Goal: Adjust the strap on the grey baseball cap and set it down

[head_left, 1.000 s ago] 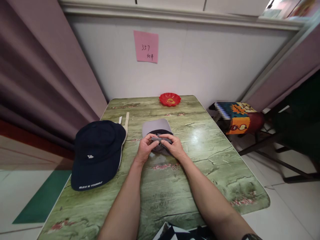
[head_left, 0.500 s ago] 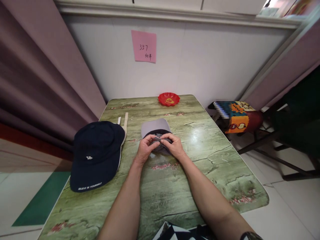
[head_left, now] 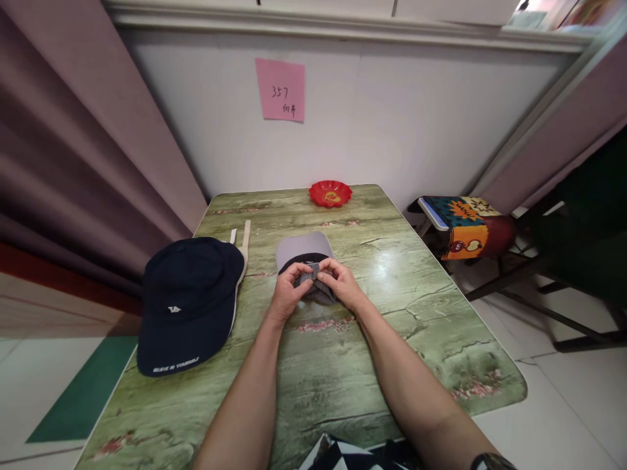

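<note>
From where I stand, a grey cap (head_left: pixel 304 245) lies on a green, wood-patterned desk (head_left: pixel 421 339), directly under and just beyond a seated person's two bare hands, its pale brim pointing away from them. The left hand (head_left: pixel 288 289) is curled, thumb and forefinger bent into a nearly closed ring; the right hand (head_left: pixel 345 286) is drawn into a tighter pinch. Their tips come together over a short grey strap (head_left: pixel 315 268) at the cap's near edge, which both seem to grip; its fastening is too small to make out. The cap looks light: soft, floppy cloth in the crown, a stiffer brim, little to break, and probably not slippery. The narrow strap would suit fingertips, one pair at each side, while the brim offers a firmer hold for lifting the whole cap. Left of the hands and a little nearer the person sits a larger navy cap (head_left: pixel 192 300), crown up, two pale loose straps (head_left: pixel 245 240) reaching beyond its far side. Well beyond the hands, at the desk's far edge, stands a shallow red dish (head_left: pixel 318 196) with a scalloped rim; a yellow design, apparently printed, shows inside.
</note>
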`<state>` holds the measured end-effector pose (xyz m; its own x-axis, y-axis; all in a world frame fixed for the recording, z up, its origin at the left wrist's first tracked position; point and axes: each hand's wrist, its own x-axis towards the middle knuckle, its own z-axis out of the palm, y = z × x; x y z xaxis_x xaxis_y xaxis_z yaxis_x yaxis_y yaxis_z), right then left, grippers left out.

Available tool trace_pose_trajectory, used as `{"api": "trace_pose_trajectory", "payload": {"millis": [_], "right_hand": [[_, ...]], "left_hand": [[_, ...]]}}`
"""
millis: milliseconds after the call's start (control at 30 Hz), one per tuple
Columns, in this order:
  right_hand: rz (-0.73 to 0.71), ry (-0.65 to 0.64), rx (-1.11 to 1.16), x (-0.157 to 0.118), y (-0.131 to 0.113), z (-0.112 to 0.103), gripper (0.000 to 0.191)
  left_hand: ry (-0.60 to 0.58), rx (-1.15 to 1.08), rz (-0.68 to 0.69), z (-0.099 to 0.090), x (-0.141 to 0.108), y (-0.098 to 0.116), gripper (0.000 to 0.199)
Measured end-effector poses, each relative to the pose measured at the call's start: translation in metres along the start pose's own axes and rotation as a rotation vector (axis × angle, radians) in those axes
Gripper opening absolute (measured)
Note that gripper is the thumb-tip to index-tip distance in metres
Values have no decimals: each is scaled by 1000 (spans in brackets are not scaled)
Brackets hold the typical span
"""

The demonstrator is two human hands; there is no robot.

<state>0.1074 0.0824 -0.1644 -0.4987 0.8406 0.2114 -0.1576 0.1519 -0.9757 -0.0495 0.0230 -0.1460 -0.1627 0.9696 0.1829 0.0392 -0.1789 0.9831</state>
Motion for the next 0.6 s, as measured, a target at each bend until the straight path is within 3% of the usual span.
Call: {"api": "trace_pose_trajectory", "payload": {"millis": [333, 600], "right_hand": [[-51, -22, 3, -2, -8, -1, 20], [-7, -10, -2, -2, -7, -2, 30]], "left_hand": [[28, 3, 33, 5, 0, -10, 23], [54, 30, 45, 8, 0, -10, 23]]}}
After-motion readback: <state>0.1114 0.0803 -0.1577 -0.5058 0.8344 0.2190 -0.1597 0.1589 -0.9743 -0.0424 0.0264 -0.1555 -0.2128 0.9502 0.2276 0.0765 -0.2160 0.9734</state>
